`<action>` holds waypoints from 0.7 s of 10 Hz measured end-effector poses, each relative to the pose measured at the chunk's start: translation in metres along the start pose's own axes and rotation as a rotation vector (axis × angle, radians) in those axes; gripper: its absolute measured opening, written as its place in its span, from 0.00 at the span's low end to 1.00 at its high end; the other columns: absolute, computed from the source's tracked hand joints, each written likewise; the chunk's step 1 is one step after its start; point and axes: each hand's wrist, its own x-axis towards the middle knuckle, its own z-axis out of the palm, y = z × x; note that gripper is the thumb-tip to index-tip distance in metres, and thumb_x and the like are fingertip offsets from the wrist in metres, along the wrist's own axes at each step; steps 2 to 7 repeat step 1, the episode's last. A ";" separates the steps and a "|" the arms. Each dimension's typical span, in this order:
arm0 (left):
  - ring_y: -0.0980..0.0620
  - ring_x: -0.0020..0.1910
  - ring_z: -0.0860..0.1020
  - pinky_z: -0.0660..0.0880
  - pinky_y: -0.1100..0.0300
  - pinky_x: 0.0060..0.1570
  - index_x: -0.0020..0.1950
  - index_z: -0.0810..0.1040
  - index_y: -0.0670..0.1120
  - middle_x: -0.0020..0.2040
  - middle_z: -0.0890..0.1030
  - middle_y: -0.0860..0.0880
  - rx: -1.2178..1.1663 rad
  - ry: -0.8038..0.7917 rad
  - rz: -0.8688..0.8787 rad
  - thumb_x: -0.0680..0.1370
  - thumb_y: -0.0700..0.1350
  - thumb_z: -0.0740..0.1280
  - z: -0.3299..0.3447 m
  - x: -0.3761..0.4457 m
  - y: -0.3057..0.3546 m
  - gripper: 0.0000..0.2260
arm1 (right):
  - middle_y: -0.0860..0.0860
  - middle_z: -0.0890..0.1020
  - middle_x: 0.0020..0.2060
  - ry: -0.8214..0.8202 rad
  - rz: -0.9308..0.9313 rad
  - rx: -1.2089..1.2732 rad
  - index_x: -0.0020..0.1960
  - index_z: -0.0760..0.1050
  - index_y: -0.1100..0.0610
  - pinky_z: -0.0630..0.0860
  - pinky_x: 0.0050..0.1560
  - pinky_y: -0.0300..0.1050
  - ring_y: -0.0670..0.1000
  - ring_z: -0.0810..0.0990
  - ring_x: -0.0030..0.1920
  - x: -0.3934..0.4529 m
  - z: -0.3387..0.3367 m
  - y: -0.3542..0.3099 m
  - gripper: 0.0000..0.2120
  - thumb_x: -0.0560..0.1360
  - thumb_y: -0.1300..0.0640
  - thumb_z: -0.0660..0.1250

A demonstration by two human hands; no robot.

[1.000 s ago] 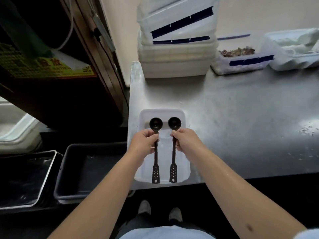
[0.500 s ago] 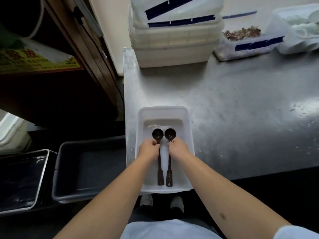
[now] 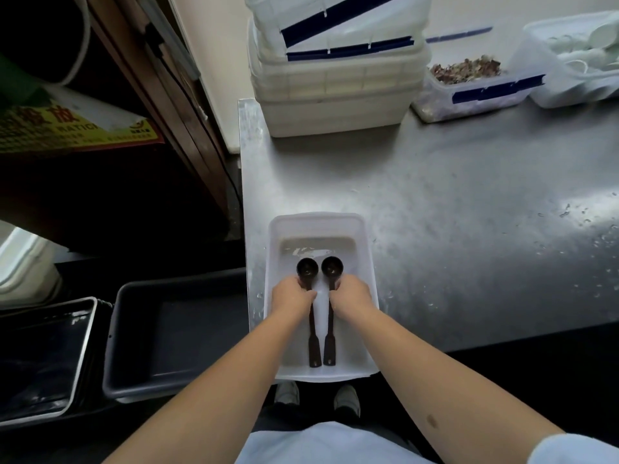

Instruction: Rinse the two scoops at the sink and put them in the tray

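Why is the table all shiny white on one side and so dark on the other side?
Head view: light glares off the wet steel table at right, washing it pale; the left, by the dark bins, sits in deep shadow. The wide lens bends straight edges. The scoops in the tray stay sharp.

The left hand (image 3: 292, 296) covers the upper handle of the left scoop (image 3: 313, 343), and the right hand (image 3: 352, 294) covers that of the right scoop (image 3: 330, 343). Whether the scoops touch the tray (image 3: 366, 256) floor is unclear. The stacked white bins (image 3: 335, 95) run past the top edge, and the yellow sign (image 3: 67, 128) seems too blurred to read.
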 end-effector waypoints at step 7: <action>0.50 0.38 0.75 0.70 0.61 0.31 0.47 0.75 0.42 0.42 0.78 0.45 0.072 -0.030 0.044 0.74 0.47 0.69 -0.003 -0.008 0.003 0.09 | 0.53 0.74 0.34 -0.010 -0.009 0.012 0.38 0.67 0.58 0.64 0.26 0.41 0.51 0.72 0.32 -0.009 -0.001 -0.002 0.08 0.73 0.65 0.63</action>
